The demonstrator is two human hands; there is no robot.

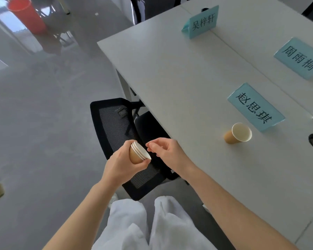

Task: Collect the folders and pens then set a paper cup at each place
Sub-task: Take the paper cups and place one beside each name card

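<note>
Table edge right of hands; left hand grips nested cups, right hand loosely pinched, empty; single cup beyond.

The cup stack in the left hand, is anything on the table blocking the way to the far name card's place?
Nothing visible does. The cup stack in the left hand hangs over the chair, off the table. The tabletop before the far name card is bare.
</note>
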